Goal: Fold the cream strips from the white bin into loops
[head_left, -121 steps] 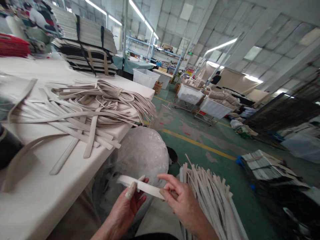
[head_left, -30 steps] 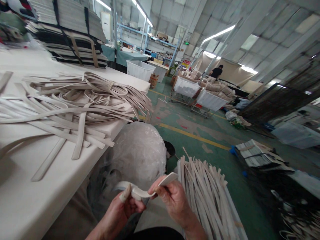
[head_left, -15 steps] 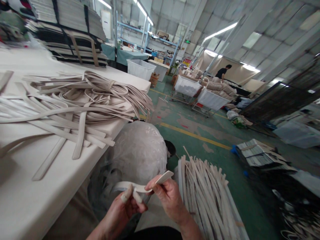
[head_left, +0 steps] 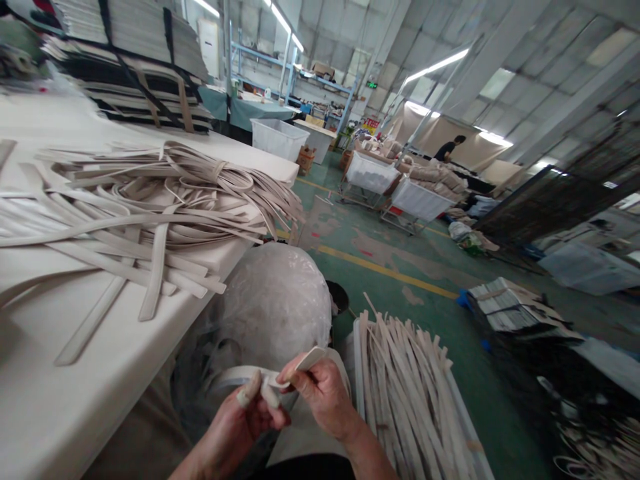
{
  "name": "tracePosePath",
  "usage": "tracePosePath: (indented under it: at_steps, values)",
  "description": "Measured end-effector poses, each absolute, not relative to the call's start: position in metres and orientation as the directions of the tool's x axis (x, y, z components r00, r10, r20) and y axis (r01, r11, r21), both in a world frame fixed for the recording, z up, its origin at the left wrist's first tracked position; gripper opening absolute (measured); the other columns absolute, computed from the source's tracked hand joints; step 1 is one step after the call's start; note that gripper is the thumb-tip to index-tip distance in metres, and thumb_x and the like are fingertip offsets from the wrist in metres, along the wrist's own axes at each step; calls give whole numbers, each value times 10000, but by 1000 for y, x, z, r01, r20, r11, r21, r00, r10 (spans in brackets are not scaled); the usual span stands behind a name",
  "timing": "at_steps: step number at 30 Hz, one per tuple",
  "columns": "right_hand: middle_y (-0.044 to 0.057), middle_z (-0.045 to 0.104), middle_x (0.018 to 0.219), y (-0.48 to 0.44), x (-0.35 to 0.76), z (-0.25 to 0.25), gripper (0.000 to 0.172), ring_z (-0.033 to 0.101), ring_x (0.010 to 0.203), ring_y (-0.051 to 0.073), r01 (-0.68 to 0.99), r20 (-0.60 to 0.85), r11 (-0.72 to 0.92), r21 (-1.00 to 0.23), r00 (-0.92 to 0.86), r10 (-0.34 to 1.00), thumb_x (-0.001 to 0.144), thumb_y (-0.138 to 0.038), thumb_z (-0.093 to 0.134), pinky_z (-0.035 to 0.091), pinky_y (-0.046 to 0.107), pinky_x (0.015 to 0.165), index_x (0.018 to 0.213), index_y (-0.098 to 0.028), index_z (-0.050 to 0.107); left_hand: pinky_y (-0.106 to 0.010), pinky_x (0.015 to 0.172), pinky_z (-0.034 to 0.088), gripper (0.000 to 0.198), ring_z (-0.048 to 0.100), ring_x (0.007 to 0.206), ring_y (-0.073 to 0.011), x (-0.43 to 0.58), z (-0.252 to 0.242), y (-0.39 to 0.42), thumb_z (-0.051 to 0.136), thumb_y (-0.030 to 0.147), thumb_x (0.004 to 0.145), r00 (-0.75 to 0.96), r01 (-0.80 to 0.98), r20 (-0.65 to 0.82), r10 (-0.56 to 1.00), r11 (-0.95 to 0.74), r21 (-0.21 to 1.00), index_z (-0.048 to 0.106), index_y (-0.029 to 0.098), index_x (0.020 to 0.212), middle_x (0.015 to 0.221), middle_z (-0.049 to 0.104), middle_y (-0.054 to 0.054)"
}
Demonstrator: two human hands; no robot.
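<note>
A narrow beige strip (head_left: pixel 235 375) runs between my two hands over a plastic-lined bin (head_left: pixel 275 293). My left hand (head_left: pixel 245 413) pinches it between thumb and forefinger, and pale coverings wrap those fingertips. Close by on the right, my right hand (head_left: pixel 323 393) grips the strip near its flat end, which sticks up past the fingers. Many similar strips (head_left: pixel 160 260) lie in a loose heap on the white table (head_left: pixel 125 373) to the left. Another bundle of strips (head_left: pixel 405 387) fills a container at my right.
Strapped stacks of sheets (head_left: pixel 135 60) stand at the table's far left. White tubs on carts (head_left: pixel 373 172) and a person in dark clothing (head_left: pixel 449 149) are farther back. A tied stack (head_left: pixel 510 307) lies at right on the green floor.
The view has shifted slightly. Both hands still hold the strip, and my right hand has moved a little to the left with its end. The distant person is bent lower.
</note>
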State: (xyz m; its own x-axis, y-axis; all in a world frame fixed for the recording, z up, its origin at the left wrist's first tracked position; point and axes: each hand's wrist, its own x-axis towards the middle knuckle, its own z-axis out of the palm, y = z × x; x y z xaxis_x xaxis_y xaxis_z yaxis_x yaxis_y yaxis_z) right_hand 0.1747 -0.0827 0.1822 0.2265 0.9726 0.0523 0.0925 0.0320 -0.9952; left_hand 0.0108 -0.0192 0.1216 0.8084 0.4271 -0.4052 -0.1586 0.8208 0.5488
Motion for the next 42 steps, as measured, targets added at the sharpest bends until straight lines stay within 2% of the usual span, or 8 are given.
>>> tracePosePath:
  at_steps: [4, 14, 23, 30, 33, 36, 39, 42]
  values:
    - [64, 741, 809, -84, 177, 184, 336, 711, 708, 153, -18, 65, 73, -997, 294, 954, 951, -456, 645, 567, 234, 664, 860, -153, 760, -337, 757, 528, 611, 668, 677, -240, 14, 129, -25, 680, 697, 808, 840, -121, -375, 392, 810, 574, 753, 106, 668, 635, 716, -147]
    - [56, 729, 879, -95, 186, 188, 259, 552, 513, 46, 126, 180, 148, -981, 300, 937, 988, -376, 609, 416, 149, 466, 895, -184, 755, -327, 711, 519, 555, 645, 619, -221, 17, 141, -24, 789, 667, 718, 792, -164, -438, 425, 840, 517, 687, 132, 609, 581, 691, -112]
    - [62, 724, 828, -80, 166, 169, 338, 543, 517, 55, 97, 122, 96, -991, 303, 945, 973, -459, 609, 378, 130, 420, 877, -173, 762, -317, 706, 487, 509, 622, 613, -213, 14, 136, -27, 772, 624, 769, 825, -191, -402, 397, 865, 463, 646, 159, 605, 556, 657, -83]
    - [32, 692, 740, -80, 162, 161, 353, 469, 442, 31, -2, 82, 86, -996, 309, 948, 973, -461, 610, 344, 137, 410, 861, -159, 754, -313, 665, 474, 528, 617, 603, -211, 16, 125, -32, 720, 644, 811, 847, -168, -386, 367, 872, 461, 704, 131, 688, 540, 634, -77]
    - [45, 714, 813, -82, 162, 163, 293, 535, 495, 54, -9, 122, 130, -991, 286, 950, 976, -408, 615, 418, 154, 457, 876, -167, 749, -306, 698, 498, 520, 623, 635, -197, 18, 132, -23, 786, 635, 753, 814, -222, -408, 414, 870, 440, 692, 133, 651, 577, 651, -68]
    - [67, 735, 936, -83, 165, 169, 155, 668, 703, 118, 135, 236, 206, -969, 265, 935, 954, -307, 659, 529, 197, 609, 904, -185, 741, -296, 705, 513, 482, 615, 635, -175, 17, 138, -12, 875, 576, 674, 768, -278, -446, 459, 867, 414, 666, 144, 629, 608, 657, -43]
    - [60, 751, 927, -83, 173, 177, 76, 711, 863, 153, 305, 338, 260, -916, 241, 910, 938, -237, 686, 550, 226, 754, 898, -196, 736, -286, 666, 511, 462, 612, 614, -169, 15, 138, -7, 920, 531, 626, 747, -288, -480, 459, 875, 389, 665, 149, 663, 588, 635, -17]
    - [45, 760, 900, -86, 182, 187, 32, 720, 862, 144, 383, 395, 302, -873, 193, 898, 920, -196, 710, 543, 226, 799, 905, -199, 739, -283, 634, 497, 470, 598, 582, -166, 13, 135, -9, 913, 539, 636, 763, -282, -471, 442, 884, 373, 640, 156, 658, 558, 608, -5]
